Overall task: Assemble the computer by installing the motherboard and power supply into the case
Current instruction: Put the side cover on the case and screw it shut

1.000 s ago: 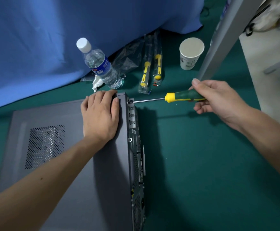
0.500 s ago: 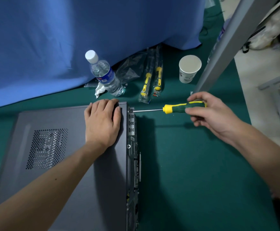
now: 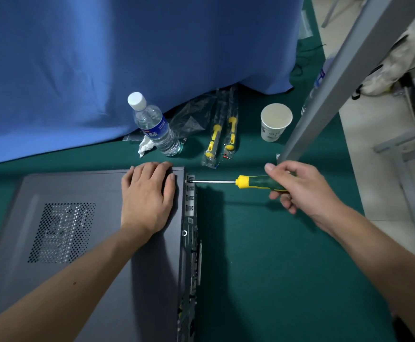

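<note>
A dark grey computer case [image 3: 83,243] lies on its side on the green table, its side panel closed and a mesh vent facing up. Its rear panel [image 3: 189,218] faces right. My left hand [image 3: 148,196] presses flat on the panel's far right corner. My right hand [image 3: 298,186] grips the green and yellow handle of a screwdriver [image 3: 253,181]. The shaft lies level, and its tip meets a screw [image 3: 186,181] at the top of the rear panel. The motherboard and power supply are hidden inside the case.
Behind the case stand a water bottle [image 3: 156,128] and a crumpled tissue [image 3: 145,146]. Two bagged screwdrivers [image 3: 222,134] and a paper cup [image 3: 275,122] lie further right. A grey metal post [image 3: 337,77] slants up at right. Blue cloth [image 3: 102,58] hangs behind.
My right hand has shifted its grip round the screwdriver handle while the tip stayed at the screw. The view has tilted, showing more of the far table. My left hand stayed put.
</note>
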Demonstrator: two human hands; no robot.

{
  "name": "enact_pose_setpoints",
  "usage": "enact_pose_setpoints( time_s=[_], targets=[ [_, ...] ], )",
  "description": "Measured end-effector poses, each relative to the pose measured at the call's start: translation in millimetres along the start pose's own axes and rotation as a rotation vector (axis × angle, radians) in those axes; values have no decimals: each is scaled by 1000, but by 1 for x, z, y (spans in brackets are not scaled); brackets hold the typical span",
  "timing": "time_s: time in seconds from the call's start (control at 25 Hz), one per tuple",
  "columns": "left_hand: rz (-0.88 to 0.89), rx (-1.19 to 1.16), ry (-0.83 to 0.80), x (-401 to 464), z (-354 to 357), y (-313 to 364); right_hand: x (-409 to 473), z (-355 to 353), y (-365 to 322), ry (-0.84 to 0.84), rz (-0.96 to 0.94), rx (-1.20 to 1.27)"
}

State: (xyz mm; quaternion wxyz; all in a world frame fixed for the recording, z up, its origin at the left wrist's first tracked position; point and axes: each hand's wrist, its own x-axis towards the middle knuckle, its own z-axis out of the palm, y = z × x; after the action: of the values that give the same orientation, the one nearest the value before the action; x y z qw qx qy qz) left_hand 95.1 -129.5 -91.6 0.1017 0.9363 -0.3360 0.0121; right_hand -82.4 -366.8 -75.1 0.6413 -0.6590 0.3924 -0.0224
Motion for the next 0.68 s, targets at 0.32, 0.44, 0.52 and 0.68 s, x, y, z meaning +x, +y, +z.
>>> enact_pose_setpoints(
  time_s=[0.32, 0.44, 0.52, 0.68],
  targets=[
    [-5, 10, -7, 1, -1, 2, 7, -1, -9, 11, 65, 65],
    [-7, 8, -7, 2, 0, 3, 7, -3, -10, -44, 92, 107],
    [-5, 8, -1, 2, 0, 2, 7, -7, -10, -101, 71, 305],
    [-4, 7, 4, 3, 0, 2, 7, -1, -6, 32, 76, 56]
  ],
)
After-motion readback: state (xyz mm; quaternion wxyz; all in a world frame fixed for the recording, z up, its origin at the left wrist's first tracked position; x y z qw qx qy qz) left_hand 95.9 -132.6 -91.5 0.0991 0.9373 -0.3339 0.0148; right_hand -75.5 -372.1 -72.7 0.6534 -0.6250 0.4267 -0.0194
